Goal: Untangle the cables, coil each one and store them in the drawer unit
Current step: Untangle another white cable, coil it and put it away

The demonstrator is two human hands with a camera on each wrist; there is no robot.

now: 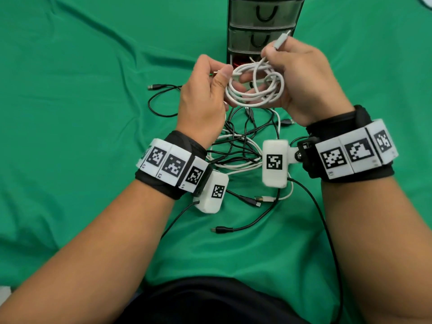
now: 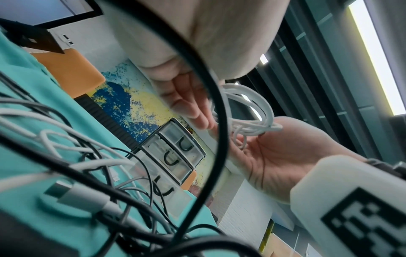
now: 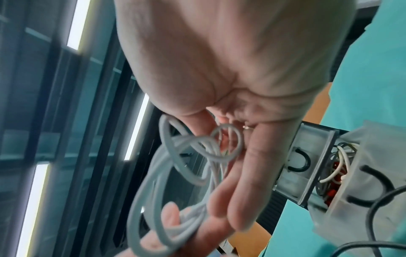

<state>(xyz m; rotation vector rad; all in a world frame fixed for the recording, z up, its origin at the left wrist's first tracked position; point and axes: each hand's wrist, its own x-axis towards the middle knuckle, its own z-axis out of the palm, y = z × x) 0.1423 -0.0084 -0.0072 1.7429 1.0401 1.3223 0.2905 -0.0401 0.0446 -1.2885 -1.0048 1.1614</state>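
You hold a white cable [image 1: 254, 87], wound into loose loops, in the air between both hands, above a green cloth [image 1: 81, 113]. Your left hand [image 1: 203, 99] pinches one side of the coil with the thumb. Your right hand [image 1: 301, 76] grasps the other side and pinches the cable's plug end. Tangled black and white cables [image 1: 243, 146] lie below. The drawer unit [image 1: 264, 26] stands just beyond, its bottom drawer open.
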